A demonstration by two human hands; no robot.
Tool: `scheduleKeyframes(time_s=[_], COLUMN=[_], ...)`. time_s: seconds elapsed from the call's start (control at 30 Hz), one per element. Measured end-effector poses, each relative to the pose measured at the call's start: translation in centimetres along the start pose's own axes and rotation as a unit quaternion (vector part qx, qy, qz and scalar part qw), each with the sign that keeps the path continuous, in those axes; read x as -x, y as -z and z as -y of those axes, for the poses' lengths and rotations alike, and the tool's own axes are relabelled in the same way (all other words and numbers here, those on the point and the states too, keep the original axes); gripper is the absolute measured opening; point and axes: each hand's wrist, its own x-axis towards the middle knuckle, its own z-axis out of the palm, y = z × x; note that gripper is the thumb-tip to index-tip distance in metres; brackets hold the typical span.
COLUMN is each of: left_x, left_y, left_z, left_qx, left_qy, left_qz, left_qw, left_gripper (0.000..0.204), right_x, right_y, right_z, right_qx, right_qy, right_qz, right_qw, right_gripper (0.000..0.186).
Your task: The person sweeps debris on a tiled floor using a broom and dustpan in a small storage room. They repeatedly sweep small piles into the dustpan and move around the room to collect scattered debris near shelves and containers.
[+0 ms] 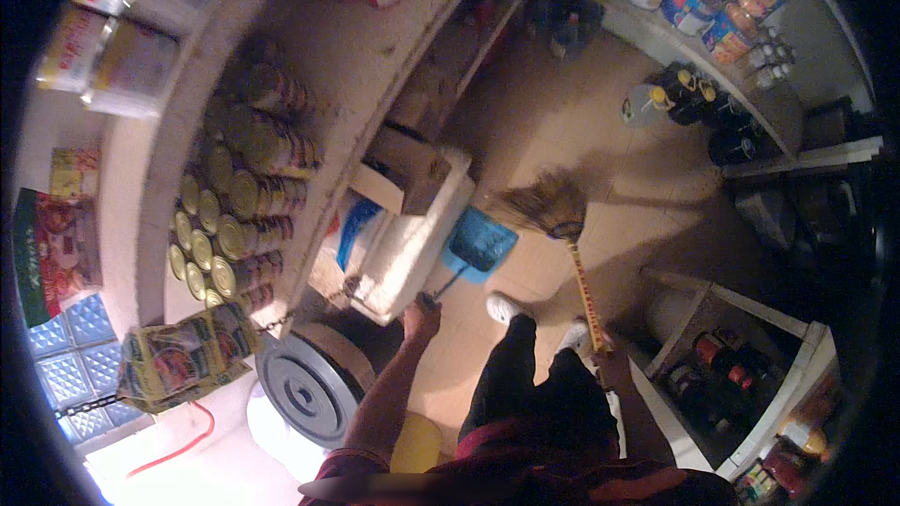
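Note:
My left hand (422, 315) is closed around the dark handle of a blue dustpan (481, 242), whose pan rests on the tiled floor beside a white container. In my right hand (614, 361) is the yellow and red patterned handle of a straw broom (553, 206). The broom's bristles fan out on the floor just to the right of the dustpan, close to its edge. Any sweepings in the pan are too dim to make out. Both my forearms reach forward on either side of my dark trousers and white shoes.
Shelves with several stacked cans (211, 234) run along the left. A cardboard box (403, 169) sits on the white container (412, 253). Near my left arm stands a grey-lidded bin (309, 384). Large jugs (656, 98) stand back right; a wooden shelf unit (750, 319) with bottles is at right.

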Motion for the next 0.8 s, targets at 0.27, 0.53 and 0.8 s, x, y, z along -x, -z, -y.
scheduleKeyframes(time_s=[0.27,0.53,0.8], left_x=[-1.9,-4.5,-7.9], left_y=[1.5,0.2,-0.6], left_z=[-5.6,-13.5,-23.6], left_qx=[0.014,0.051,0.259], left_qy=[-0.106,-0.048,0.142], left_qz=[-0.045,-0.075,0.043], left_qw=[0.993,0.995,0.954], left_gripper=[0.036,0.039,0.027], right_x=[-4.9,-12.8,-27.5], right_y=[6.8,9.8,14.6], right_z=[4.5,10.3,13.4], right_qx=[0.134,-0.058,-0.037], right_qy=[0.191,0.063,-0.042], right_qz=[-0.131,-0.053,0.003], right_qw=[0.963,0.995,0.998], right_gripper=[0.053,0.066,0.074])
